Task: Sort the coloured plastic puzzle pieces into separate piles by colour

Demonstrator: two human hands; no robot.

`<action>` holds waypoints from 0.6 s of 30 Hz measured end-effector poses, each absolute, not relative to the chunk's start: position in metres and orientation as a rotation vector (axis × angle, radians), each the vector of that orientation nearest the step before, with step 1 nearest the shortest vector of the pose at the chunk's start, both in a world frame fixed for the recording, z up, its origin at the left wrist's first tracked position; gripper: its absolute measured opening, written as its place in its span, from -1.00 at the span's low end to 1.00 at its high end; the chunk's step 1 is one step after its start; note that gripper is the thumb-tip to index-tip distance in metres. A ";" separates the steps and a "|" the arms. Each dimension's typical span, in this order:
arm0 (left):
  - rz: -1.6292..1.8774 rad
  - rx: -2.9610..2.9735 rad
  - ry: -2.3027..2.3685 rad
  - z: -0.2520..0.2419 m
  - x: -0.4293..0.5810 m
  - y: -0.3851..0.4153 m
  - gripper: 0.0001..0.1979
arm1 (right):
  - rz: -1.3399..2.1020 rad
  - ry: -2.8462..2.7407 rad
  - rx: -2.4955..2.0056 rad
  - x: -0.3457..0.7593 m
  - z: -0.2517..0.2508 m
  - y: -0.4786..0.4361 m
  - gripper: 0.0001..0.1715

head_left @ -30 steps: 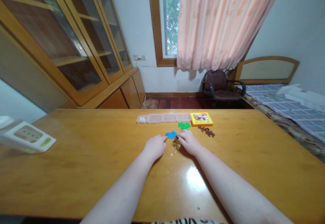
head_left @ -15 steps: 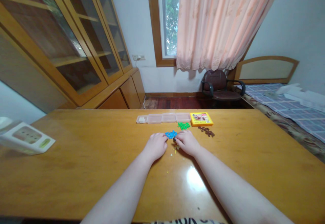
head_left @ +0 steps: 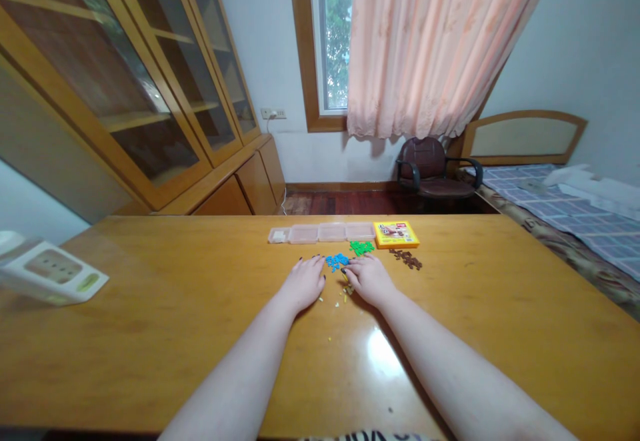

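Observation:
A small pile of blue pieces [head_left: 337,262] lies on the wooden table between my two hands. My left hand [head_left: 303,283] rests palm down just left of the pile, its fingers stretched out and spread, with nothing held. On the other side my right hand [head_left: 370,278] reaches to the pile's right edge, fingers apart and tips at the blue pieces. Right behind it sits a heap of green pieces [head_left: 361,248]. Some tiny yellow and pale pieces [head_left: 346,290] are scattered by the right thumb. A spread of brown pieces [head_left: 407,259] lies farther right.
A row of clear plastic trays [head_left: 305,233] stands along the far part of the table [head_left: 200,334]. Beside them is a yellow box [head_left: 397,234]. At the left stands a white container [head_left: 60,274]. Beyond the table are a chair [head_left: 425,161] and a bed.
My left hand has flattened and its fingers have spread out. The blue pile has shifted into a looser shape. My right hand has opened slightly at the pile's edge.

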State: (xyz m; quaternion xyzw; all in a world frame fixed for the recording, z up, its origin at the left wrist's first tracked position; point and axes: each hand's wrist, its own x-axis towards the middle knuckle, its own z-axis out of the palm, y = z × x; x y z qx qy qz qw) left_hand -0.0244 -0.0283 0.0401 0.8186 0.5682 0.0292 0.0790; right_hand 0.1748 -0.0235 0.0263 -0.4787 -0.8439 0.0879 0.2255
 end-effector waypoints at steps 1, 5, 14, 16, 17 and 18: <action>0.077 2.446 1.681 0.039 -0.025 -0.027 -0.50 | 0.249 -2.341 -1.324 0.175 0.026 -0.023 -0.62; 0.073 2.438 1.611 0.032 -0.027 -0.023 -0.54 | 0.276 -2.443 -1.277 0.175 0.020 -0.021 -0.64; 0.137 2.425 1.644 0.034 -0.026 -0.019 -0.53 | 0.254 -2.454 -1.298 0.174 0.021 -0.020 -0.55; 0.200 2.463 1.615 0.040 -0.025 -0.024 -0.61 | 0.240 -2.427 -1.323 0.174 0.022 -0.021 -0.60; 0.215 2.485 1.576 0.043 -0.023 -0.027 -0.64 | 0.239 -2.429 -1.321 0.174 0.021 -0.021 -0.61; 0.222 2.503 1.531 0.045 -0.022 -0.029 -0.66 | 0.241 -2.439 -1.310 0.173 0.020 -0.020 -0.62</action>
